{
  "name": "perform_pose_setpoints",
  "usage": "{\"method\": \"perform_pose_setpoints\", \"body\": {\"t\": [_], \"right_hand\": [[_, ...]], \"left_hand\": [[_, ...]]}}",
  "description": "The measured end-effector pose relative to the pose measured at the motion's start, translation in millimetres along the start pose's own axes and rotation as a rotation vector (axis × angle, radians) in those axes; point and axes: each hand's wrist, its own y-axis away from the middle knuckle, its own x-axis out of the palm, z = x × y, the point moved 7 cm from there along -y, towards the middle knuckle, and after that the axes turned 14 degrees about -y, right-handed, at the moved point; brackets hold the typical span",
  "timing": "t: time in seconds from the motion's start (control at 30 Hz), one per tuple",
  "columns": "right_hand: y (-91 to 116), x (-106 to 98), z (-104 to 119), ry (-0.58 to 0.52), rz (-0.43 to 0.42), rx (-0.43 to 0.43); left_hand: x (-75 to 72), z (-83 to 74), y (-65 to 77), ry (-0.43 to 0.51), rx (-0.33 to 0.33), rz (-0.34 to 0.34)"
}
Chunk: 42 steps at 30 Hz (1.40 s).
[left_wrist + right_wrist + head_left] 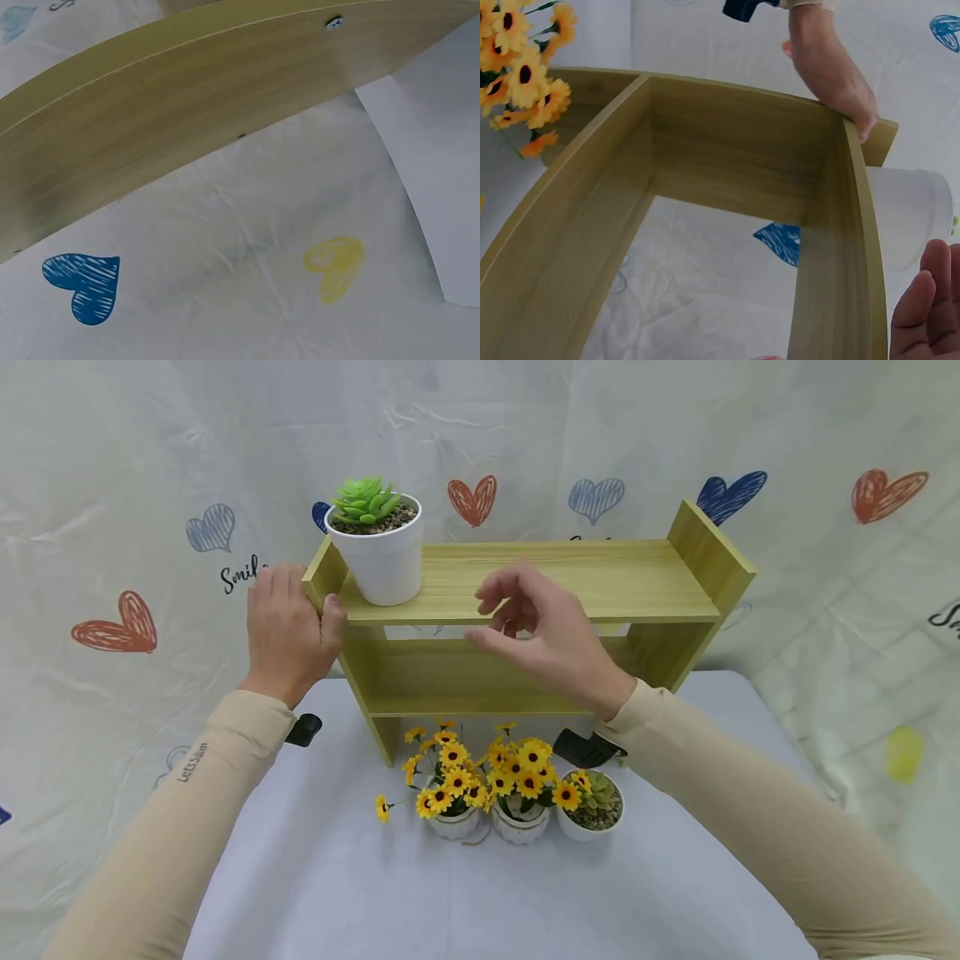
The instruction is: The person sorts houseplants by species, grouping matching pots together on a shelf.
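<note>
Now with nothing in its grasp, a person's right hand (pixel 543 631) hangs before the top board (pixel 615 572) of a wooden shelf (pixel 457 677), fingers loosely bent, thumb apart; just to its left, a white succulent pot (pixel 388 564) stands upright on that board — apparently set in place; the left hand (pixel 292 627), beside the pot, grips the shelf's end panel (pixel 326 575); below the right hand, on the tabletop (pixel 487 902), stand a left flower pot (pixel 454 827), a right flower pot (pixel 521 828) and a small succulent pot (pixel 588 822); the step in hand looks like arranging plants, one pot up; the next move seems to call for a downward reach, a level grip and a lift clear of the shelf's front — left hand bracing.
</note>
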Motion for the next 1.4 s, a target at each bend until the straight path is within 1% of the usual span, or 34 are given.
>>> {"method": "perform_pose_setpoints", "body": {"t": [0.13,0.27,0.4,0.5,0.6,0.73,0.83,0.97,1.07,1.17,1.23,1.4], "right_hand": [[27,-6,-3,0.028,0.041,-0.076],[52,-15,-10,0.057,0.046,-0.138],[77,-27,-20,0.066,0.039,-0.153],[95,-37,-32,0.055,0.025,-0.134],[109,-47,-46,0.016,-0.007,-0.108],[125,-60,-63,-0.032,-0.061,-0.081],[135,-68,-74,-0.07,-0.094,-0.078],[147,-76,-90,-0.16,-0.13,-0.066],[157,-82,-105,-0.235,-0.165,-0.04],[168,-86,-123,-0.296,-0.205,0.0],[175,-85,-136,-0.309,-0.222,0.03],[195,-78,-169,-0.34,-0.219,0.073]], "left_hand": [[1.1,-0.1,-0.6,-0.014,0.01,0.016],[0.8,0.7,0.3,-0.011,0.004,0.026],[-0.8,0.2,0.0,-0.008,0.003,0.017],[-0.2,0.4,1.0,-0.02,0.014,0.012],[-0.6,0.7,0.9,-0.016,0.018,-0.006],[-0.7,1.8,-0.3,-0.002,0.009,-0.032],[0.5,1.9,-0.8,-0.002,0.008,-0.033],[1.4,1.4,-1.0,0.0,0.007,-0.031],[0.6,0.8,-1.2,-0.003,0.004,-0.026],[0.2,1.5,-1.3,0.005,-0.006,-0.022],[0.2,2.2,-1.1,0.008,-0.012,-0.02],[3.1,2.0,-1.0,0.008,-0.014,-0.006]]}}
